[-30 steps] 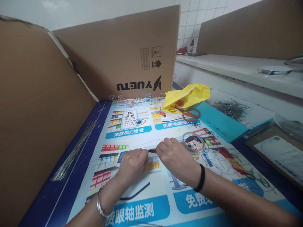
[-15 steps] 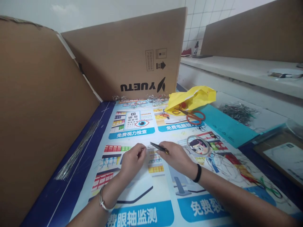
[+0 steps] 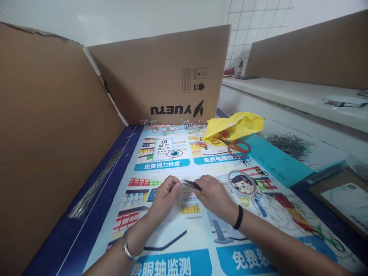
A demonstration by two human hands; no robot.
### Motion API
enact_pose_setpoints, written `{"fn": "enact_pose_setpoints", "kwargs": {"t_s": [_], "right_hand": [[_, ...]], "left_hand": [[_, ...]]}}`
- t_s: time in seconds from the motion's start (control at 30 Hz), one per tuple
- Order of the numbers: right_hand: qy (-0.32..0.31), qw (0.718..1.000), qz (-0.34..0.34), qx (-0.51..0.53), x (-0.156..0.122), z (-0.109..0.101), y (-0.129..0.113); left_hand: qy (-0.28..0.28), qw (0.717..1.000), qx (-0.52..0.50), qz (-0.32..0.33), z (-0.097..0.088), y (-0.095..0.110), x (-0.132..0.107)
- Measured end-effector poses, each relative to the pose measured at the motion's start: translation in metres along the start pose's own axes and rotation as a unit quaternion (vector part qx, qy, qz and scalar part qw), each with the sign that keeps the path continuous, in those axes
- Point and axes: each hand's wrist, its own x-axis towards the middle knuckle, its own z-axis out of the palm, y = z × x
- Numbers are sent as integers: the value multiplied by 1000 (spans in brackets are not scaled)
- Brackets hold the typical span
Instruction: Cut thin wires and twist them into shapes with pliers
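Observation:
My left hand (image 3: 166, 193) rests on a printed poster (image 3: 178, 245) and pinches something thin that I cannot make out, its fingers curled together. My right hand (image 3: 214, 195) is closed on small dark pliers (image 3: 192, 184) whose tips point left toward my left fingertips. The two hands almost meet over the poster's middle. A silver bangle sits on my left wrist and a black band on my right.
Cardboard walls (image 3: 161, 73) stand at the left and back. A yellow bag (image 3: 234, 125) and red-handled scissors (image 3: 237, 147) lie behind the hands. A round clear dish (image 3: 243, 183) sits to the right. Wire pieces (image 3: 289, 142) are piled at the far right, thin wires (image 3: 94, 188) at the left.
The right hand has lifted and turned so the pliers now show, pointing at the left fingertips. The left hand has risen from flat to a pinch. The view has tilted up slightly.

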Motion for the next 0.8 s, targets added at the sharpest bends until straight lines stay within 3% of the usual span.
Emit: {"fn": "enact_pose_setpoints", "kwargs": {"t_s": [0.43, 0.8], "right_hand": [[32, 997, -52, -43, -2, 3, 1], [-12, 997, -61, -51, -3, 4, 6]], "left_hand": [[-18, 1000, 6, -6, 5, -3, -4], [-53, 998, 26, 17, 0, 7, -1]]}}
